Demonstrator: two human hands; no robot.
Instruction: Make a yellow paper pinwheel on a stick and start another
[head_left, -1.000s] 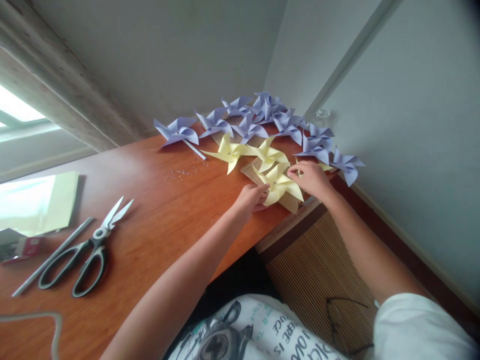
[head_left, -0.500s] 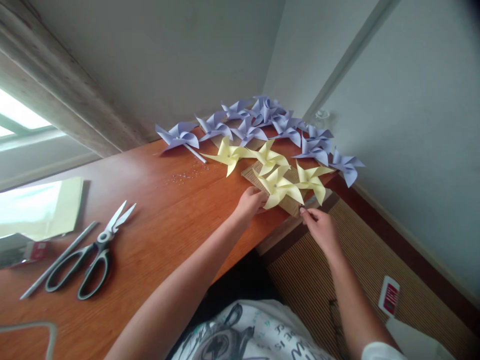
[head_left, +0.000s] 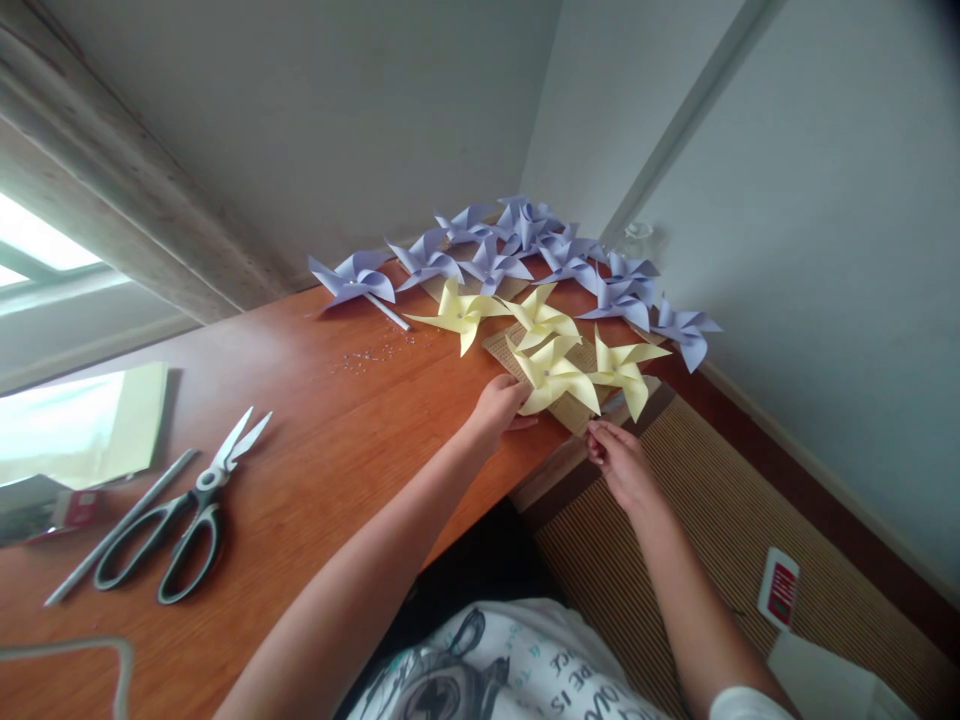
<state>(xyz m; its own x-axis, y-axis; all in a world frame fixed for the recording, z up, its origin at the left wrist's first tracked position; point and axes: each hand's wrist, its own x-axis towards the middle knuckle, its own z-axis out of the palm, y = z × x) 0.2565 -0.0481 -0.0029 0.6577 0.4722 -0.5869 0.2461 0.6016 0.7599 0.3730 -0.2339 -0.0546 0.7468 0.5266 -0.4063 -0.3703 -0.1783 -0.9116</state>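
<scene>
Four yellow pinwheels are being seen on and around a brown board, which is being taken here as the landmark. The front yellow pinwheel is being carried on top of the board, face upward. Its left blade is being met by the left hand, which is being placed at the left side of the board. The left fingers are being curled, and their tips are being partly covered by the pinwheel; how far they are being spread, and whether the board is being gripped, cannot be told. At the near corner of the board, the right hand is being held with thumb and forefinger brought together in a pinch. The front yellow pinwheel is being situated just beyond these fingertips; whether the corner or some small thing is being pinched cannot be made out.

The right yellow pinwheel is being set at the right side of the board, and the middle yellow pinwheel at its far edge. The far-left yellow pinwheel is being seen beyond the board to the left. Purple pinwheels are being grouped farther behind the board. Well to its left, scissors are being displayed with parted blades.
</scene>
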